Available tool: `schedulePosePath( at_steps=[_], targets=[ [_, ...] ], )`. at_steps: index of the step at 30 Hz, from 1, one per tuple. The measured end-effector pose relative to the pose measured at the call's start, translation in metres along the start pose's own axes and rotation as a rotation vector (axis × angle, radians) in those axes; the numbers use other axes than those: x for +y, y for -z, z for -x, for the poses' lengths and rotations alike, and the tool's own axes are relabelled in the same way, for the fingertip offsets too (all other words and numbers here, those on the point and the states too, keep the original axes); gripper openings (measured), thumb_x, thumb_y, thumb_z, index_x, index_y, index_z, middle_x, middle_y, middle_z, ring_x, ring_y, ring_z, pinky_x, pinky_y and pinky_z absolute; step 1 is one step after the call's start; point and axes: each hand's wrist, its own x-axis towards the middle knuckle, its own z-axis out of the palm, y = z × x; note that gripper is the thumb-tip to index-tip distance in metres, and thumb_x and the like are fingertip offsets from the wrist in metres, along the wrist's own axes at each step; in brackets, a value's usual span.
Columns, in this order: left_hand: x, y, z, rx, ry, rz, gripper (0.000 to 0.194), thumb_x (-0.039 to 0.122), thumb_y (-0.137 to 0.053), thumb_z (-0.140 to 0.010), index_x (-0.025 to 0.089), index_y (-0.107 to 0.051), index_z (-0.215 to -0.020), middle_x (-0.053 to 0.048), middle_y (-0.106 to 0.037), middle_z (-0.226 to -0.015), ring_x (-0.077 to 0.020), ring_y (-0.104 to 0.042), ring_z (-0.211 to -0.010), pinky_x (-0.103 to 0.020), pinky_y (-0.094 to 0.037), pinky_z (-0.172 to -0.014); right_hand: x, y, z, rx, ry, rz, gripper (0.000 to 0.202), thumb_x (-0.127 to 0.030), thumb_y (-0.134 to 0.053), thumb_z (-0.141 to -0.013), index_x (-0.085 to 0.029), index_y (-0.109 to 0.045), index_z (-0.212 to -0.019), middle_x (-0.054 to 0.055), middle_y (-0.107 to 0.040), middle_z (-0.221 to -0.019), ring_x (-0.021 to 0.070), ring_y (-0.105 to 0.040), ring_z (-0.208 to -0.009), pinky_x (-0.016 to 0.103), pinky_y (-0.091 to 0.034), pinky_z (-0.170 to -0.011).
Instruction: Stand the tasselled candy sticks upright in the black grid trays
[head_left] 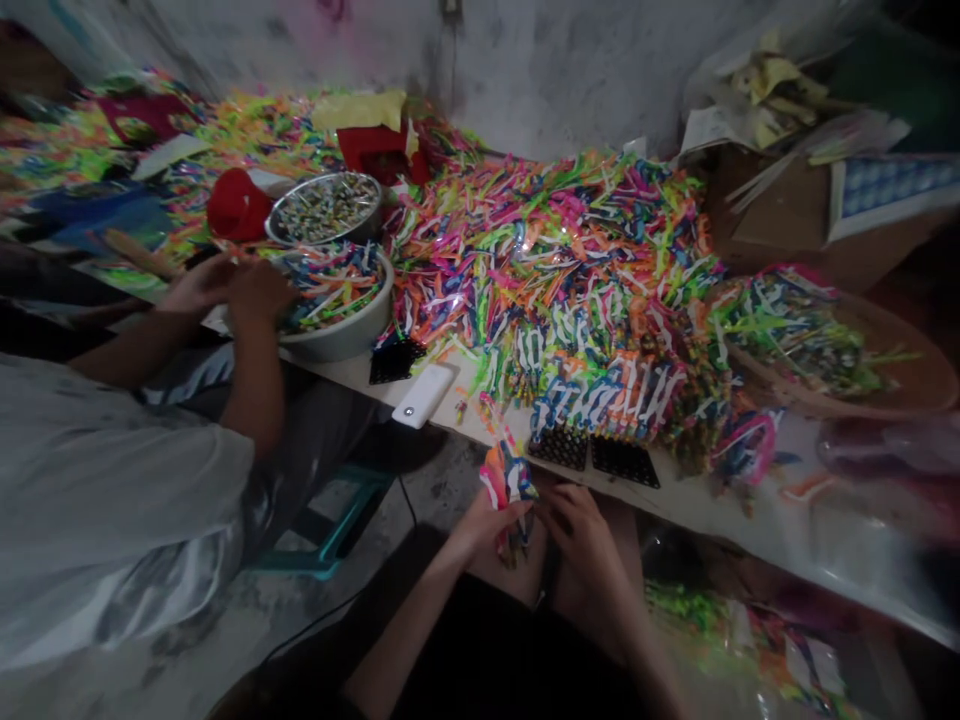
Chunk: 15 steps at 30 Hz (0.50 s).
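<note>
Over my lap, in front of the table edge, my left hand (pixel 487 518) is closed round a bundle of small colourful plastic pieces (pixel 510 475) in orange, white, pink and blue. Close by on the right, my right hand (pixel 576 515) has its fingers bent toward the bundle; what lies between its fingertips, if anything, is too dark and small to tell. Beyond my hands, similar pieces stand in tidy rows (pixel 607 395) at the table's front, beside two black perforated trays (pixel 625 462). A large loose pile (pixel 555 220) spreads behind them.
A white device (pixel 424 395) lies at the table edge (pixel 352 380). To the left, a person in a grey shirt (pixel 120 480) works near a white basin (pixel 337 335) and a metal bowl (pixel 324 208). A round basket (pixel 832 340) and cardboard box (pixel 780 215) stand right. A teal stool (pixel 330 555) is below.
</note>
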Motion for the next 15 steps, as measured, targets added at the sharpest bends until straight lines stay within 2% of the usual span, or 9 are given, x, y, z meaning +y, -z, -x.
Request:
schedulePosePath(
  at_steps=[4, 7, 10, 13, 15],
  targets=[
    [0.007, -0.002, -0.003, -0.051, -0.054, -0.135, 0.036, 0.03, -0.079, -0.056, 0.014, -0.063, -0.084, -0.001, -0.063, -0.069, -0.0155, -0.059, -0.07, -0.024, -0.048, -0.065, -0.003, 0.013, -0.007, 0.019, -0.006, 0.013, 0.018, -0.03, -0.052, -0.087, -0.025, -0.068, -0.094, 0.006, -0.063, -0.091, 0.0204, -0.06, -0.085, 0.032, -0.05, -0.08],
    [0.005, 0.0, -0.004, -0.043, -0.046, -0.144, 0.035, 0.028, -0.079, -0.055, 0.014, -0.062, -0.082, -0.001, -0.064, -0.073, -0.0144, -0.058, -0.068, -0.024, -0.047, -0.064, 0.006, 0.019, -0.016, 0.135, -0.037, 0.0, 0.016, -0.031, -0.054, -0.085, -0.023, -0.067, -0.087, 0.007, -0.063, -0.086, 0.0214, -0.061, -0.081, 0.034, -0.05, -0.077],
    [0.001, 0.001, -0.002, -0.006, 0.002, -0.083, 0.039, 0.029, -0.08, -0.053, 0.013, -0.061, -0.083, -0.001, -0.063, -0.074, -0.0129, -0.057, -0.065, -0.023, -0.047, -0.062, 0.021, 0.02, -0.026, 0.25, -0.129, -0.157, 0.019, -0.036, -0.059, -0.081, -0.021, -0.065, -0.09, 0.007, -0.064, -0.084, 0.022, -0.063, -0.077, 0.036, -0.052, -0.074],
    [0.0, 0.002, 0.003, 0.015, 0.059, 0.037, 0.048, 0.035, -0.081, -0.054, 0.013, -0.059, -0.091, -0.003, -0.063, -0.081, -0.0114, -0.057, -0.062, -0.023, -0.046, -0.057, 0.032, 0.016, -0.038, 0.262, -0.223, -0.415, 0.026, -0.04, -0.061, -0.078, -0.019, -0.061, -0.093, 0.006, -0.068, -0.083, 0.0217, -0.066, -0.075, 0.035, -0.054, -0.071],
    [0.002, 0.003, 0.006, 0.024, 0.076, 0.084, 0.053, 0.036, -0.081, -0.054, 0.013, -0.058, -0.096, -0.004, -0.063, -0.086, -0.011, -0.057, -0.063, -0.022, -0.045, -0.056, 0.038, 0.01, -0.046, 0.282, -0.252, -0.401, 0.027, -0.041, -0.063, -0.076, -0.018, -0.063, -0.089, 0.007, -0.07, -0.084, 0.0233, -0.067, -0.08, 0.036, -0.053, -0.075]
  ],
)
